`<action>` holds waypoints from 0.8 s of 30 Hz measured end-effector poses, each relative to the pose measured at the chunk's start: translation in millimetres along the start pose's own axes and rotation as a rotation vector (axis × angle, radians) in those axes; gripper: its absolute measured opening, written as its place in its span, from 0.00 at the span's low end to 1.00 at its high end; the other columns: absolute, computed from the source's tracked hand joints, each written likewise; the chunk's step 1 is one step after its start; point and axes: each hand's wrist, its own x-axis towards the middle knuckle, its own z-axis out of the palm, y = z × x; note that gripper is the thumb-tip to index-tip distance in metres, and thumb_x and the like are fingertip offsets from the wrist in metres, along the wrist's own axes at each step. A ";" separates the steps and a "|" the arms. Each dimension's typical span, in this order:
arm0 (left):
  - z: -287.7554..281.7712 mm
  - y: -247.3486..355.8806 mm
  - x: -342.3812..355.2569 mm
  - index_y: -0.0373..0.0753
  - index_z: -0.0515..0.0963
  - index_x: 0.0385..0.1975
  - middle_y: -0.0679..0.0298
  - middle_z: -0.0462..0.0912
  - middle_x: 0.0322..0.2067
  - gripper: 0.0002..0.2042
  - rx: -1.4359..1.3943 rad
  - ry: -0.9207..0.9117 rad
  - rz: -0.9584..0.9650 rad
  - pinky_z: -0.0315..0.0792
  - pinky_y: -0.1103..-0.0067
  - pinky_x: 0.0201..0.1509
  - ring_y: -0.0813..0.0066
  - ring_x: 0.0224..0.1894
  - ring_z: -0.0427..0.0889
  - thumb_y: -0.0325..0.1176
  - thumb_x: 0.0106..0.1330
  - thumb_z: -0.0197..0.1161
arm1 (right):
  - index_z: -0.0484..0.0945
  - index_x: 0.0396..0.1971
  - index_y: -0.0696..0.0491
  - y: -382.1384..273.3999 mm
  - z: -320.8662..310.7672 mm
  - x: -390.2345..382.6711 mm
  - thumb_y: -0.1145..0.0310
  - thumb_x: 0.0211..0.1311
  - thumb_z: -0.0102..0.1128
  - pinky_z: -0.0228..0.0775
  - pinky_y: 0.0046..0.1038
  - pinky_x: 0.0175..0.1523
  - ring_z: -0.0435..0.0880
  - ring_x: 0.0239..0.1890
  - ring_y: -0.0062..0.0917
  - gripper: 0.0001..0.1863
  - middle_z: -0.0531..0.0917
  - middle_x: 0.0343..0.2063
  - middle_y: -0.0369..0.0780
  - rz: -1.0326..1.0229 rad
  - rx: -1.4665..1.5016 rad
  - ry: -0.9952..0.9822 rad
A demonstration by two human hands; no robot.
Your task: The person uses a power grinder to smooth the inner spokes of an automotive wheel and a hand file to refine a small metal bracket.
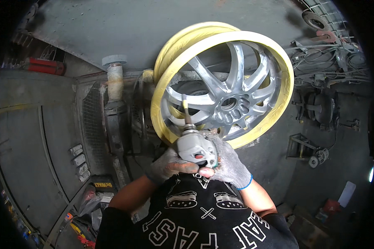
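Observation:
Both my hands, in grey knit work gloves with fingertips bare, are closed around a hand-held power grinder (194,148) in front of my chest. My left hand (167,167) grips its left side, and my right hand (230,165) wraps the right. A long thin bit (185,108) with a yellowish band points away from me. Beyond it stands a large alloy wheel (213,79), tilted, with bare shiny spokes and a rim covered in yellow masking tape (285,62). In the picture the bit overlaps the left spokes; I cannot tell whether it touches them.
Left of the wheel rises a stand with a rust-stained pipe (115,83). A grey cabinet (25,133) fills the far left, with a red case (45,66) on top. Cables (357,62) hang at right, above a low metal stool (299,147). Bags and tools lie lower left.

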 end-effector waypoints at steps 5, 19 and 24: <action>-10.7 0.1 -0.3 0.36 0.64 0.68 0.61 0.75 0.59 0.43 -0.033 -0.061 0.038 0.70 0.71 0.65 0.70 0.60 0.75 0.32 0.50 0.80 | 0.69 0.66 0.56 -12.6 -0.1 9.9 0.39 0.49 0.76 0.70 0.43 0.65 0.80 0.60 0.47 0.50 0.80 0.57 0.52 0.005 0.032 -0.022; 11.2 5.6 3.6 0.34 0.66 0.66 0.60 0.78 0.57 0.41 0.164 0.044 -0.001 0.69 0.72 0.67 0.69 0.60 0.77 0.33 0.48 0.75 | 0.70 0.65 0.56 5.9 -3.2 -5.5 0.38 0.46 0.78 0.70 0.43 0.65 0.80 0.60 0.48 0.51 0.80 0.56 0.52 0.005 0.024 0.026; 9.5 0.4 11.9 0.34 0.65 0.68 0.60 0.75 0.59 0.44 0.205 -0.014 -0.046 0.67 0.71 0.69 0.69 0.62 0.75 0.38 0.50 0.78 | 0.68 0.66 0.59 11.9 -12.6 -11.0 0.34 0.44 0.76 0.68 0.40 0.67 0.79 0.62 0.44 0.57 0.79 0.58 0.52 0.031 0.070 0.011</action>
